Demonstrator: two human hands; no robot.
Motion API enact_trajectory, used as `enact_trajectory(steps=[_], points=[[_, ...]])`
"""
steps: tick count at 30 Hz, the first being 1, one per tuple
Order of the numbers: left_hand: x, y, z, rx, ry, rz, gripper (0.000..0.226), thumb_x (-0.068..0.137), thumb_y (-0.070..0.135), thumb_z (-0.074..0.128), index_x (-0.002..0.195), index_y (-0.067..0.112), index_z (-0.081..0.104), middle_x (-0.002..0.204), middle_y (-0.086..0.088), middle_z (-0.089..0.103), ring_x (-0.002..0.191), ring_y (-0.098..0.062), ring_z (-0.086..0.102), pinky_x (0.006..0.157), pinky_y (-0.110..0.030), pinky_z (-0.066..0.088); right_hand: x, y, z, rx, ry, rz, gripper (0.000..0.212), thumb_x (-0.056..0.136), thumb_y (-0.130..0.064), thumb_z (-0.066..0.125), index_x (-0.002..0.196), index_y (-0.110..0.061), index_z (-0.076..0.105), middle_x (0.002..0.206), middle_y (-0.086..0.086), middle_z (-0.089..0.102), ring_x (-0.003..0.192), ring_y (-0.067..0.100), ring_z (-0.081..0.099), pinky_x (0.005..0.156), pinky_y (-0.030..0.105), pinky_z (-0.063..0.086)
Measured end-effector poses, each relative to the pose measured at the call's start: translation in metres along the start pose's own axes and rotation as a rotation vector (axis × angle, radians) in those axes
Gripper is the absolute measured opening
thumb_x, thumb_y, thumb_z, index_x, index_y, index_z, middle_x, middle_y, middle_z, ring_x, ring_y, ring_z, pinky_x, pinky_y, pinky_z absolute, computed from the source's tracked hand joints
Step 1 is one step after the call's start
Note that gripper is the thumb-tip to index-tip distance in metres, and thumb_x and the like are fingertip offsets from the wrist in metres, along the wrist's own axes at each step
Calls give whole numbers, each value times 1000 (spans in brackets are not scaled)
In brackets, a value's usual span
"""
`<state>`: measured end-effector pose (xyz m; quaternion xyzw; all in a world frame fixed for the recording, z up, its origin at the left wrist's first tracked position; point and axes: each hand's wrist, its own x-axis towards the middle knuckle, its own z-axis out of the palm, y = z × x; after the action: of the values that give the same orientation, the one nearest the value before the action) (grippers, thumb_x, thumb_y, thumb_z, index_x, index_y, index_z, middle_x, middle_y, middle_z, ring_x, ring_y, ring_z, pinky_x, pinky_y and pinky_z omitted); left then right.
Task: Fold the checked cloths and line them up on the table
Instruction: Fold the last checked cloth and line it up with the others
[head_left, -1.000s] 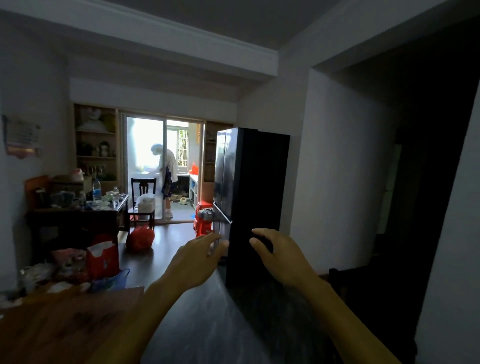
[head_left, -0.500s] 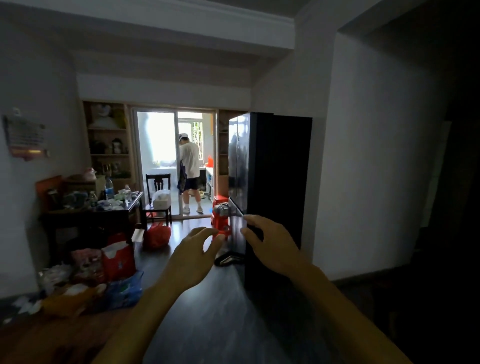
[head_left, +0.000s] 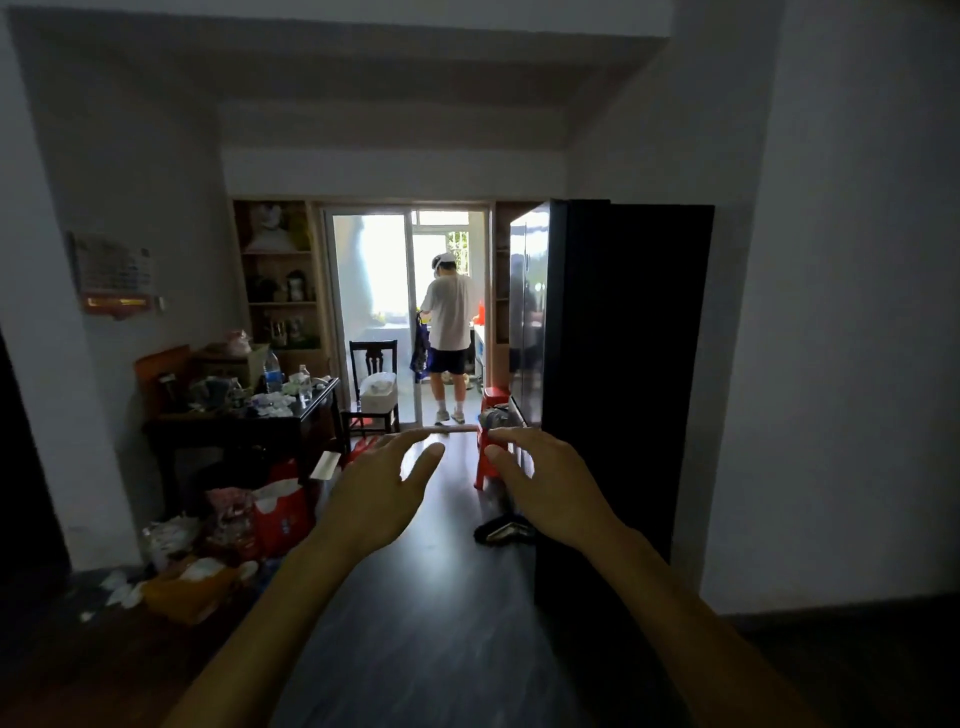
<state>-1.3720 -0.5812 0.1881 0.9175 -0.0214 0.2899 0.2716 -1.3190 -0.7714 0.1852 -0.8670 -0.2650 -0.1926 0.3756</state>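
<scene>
Left hand (head_left: 376, 499) and right hand (head_left: 558, 493) are held out side by side over the floor (head_left: 431, 639), fingers spread, nothing gripped. No checked cloths are seen; their bearing cannot be told. A fridge (head_left: 613, 389) stands far right.

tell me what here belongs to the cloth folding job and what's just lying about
For the job:
- left hand, open, holding nothing
- right hand, open, holding nothing
- no checked cloth in view

Lying about:
- black fridge
- red plastic stool
- dark side table
- wooden chair
- red bag
- person in doorway
</scene>
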Motion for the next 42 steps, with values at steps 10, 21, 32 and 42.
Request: enact_trajectory(steps=[10,21,32,42], points=[[86,-116,60,106,62,-118,47,94,50,40,128,20,56,127,-3,59,109,-18,58,88,-26,42,131,77,118,129,-138,-85,33,95,-42,52,124,-28,61,128,-8,60,115,10,56,98,26,43],[190,-285,67,99,169,-352,29,96,34,50,118,17,59,111,6,57,100,-16,57,83,-29,44,309,82,279,188,-326,-305,28,97,-28,54,120,-16,63,117,2,66,101,8,57,78,-5,31],[276,-415,90,255,176,-631,60,89,58,33,134,20,48,132,-4,53,114,-18,53,96,-38,45,453,108,455,419,-491,-484,30,96,-36,53,122,-24,61,123,-3,62,108,8,60,90,30,53],[373,-500,88,441,347,-834,53,94,51,35,136,21,47,137,0,51,120,-12,49,97,-26,39,611,104,564,542,-599,-631,29,96,-32,53,124,-24,61,116,-12,63,94,-3,60,77,9,47]])
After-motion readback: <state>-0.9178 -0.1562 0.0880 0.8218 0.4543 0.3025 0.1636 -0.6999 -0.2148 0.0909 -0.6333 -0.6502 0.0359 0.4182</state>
